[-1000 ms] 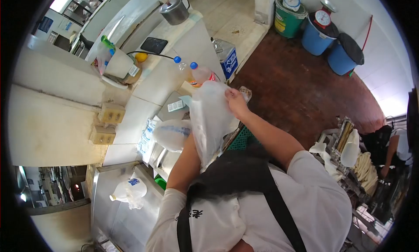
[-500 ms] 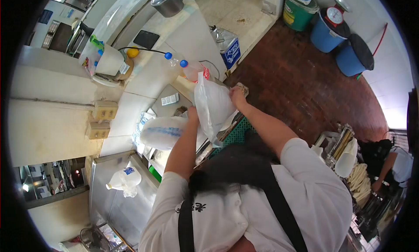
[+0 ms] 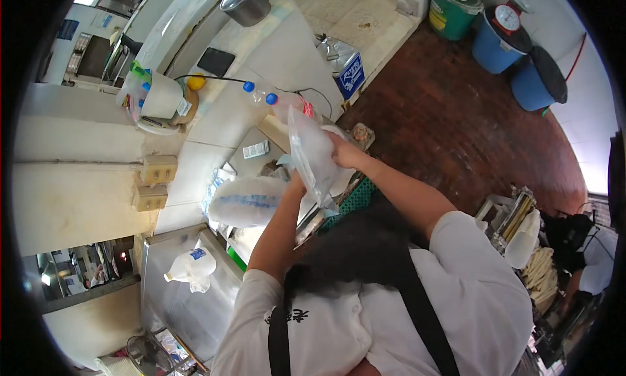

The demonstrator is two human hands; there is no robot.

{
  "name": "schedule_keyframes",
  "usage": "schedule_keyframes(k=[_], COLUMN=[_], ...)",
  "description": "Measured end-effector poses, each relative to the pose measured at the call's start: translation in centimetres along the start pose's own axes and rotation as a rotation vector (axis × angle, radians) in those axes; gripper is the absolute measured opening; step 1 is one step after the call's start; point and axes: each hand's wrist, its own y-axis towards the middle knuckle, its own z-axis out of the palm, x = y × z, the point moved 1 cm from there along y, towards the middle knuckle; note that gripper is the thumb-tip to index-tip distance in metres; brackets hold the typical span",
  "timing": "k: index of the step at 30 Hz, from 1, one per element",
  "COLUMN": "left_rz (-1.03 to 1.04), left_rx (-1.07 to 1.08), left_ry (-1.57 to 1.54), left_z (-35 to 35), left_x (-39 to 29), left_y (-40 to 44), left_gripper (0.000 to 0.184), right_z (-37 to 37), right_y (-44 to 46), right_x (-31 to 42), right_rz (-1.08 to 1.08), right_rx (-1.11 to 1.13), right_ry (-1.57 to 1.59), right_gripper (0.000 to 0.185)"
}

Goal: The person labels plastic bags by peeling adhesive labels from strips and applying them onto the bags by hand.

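Note:
A translucent white plastic bag [image 3: 312,151] stands tall between my hands, its contents pale and not clear to make out. My right hand [image 3: 343,151] is closed on the bag's right side. Against the lower left edge of the bag is my left hand [image 3: 298,180], closed on the plastic, its fingers mostly hidden. A large, full white bag with blue print [image 3: 244,201] lies beside my left forearm. Past my right hand, a small clear packet with brownish contents [image 3: 362,135] rests at the worktop's corner.
Two blue-capped bottles, one clear [image 3: 256,94] and one pinkish [image 3: 291,107], stand behind the bag. A phone [image 3: 216,61] and metal pot [image 3: 246,7] sit on the ledge. Lidded buckets [image 3: 499,47] line the wall. A person [image 3: 590,262] is at the far right.
My right hand has moved left from beside the small packet to the side of the plastic bag. The packet now shows fully. My left hand has shifted slightly behind the bag's edge.

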Motion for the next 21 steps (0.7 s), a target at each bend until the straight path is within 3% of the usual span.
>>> schedule_keyframes(k=[3,6,9,13,18,21], left_rz=[-0.296,-0.162,-0.315,-0.371,-0.184,-0.014], left_rx=[-0.139,-0.081,-0.406,-0.614,-0.597,-0.416], left_ry=[-0.715,-0.127,0.306,-0.108,-0.484,-0.764], left_z=[1.1,0.3,-0.8,-0.7,-2.0,-3.8], left_x=[5.4,3.4,-0.4,-9.9,-18.9,-25.2], left_y=[-1.1,-1.2,-4.3,-9.5,-12.8,-13.3], left_gripper=[0.053,0.05,0.038,0.03,0.034,0.039], right_z=[1.4,0.7,-1.0,-3.5,-1.8,1.8], right_y=[-0.3,-0.7,-4.3,-8.3,-8.8,-7.3], right_x=[-4.8,-8.3,-5.8,3.0,15.2,21.5], right_rz=[0.076,0.369,0.232,0.285,0.136,-0.308], right_rx=[-0.031,0.123,-0.121,-0.127,0.053,0.096], right_ry=[-0.106,-0.029,0.193,0.447,0.465,-0.001], right_gripper=[0.082,0.082,0.078,0.057,0.045,0.036])
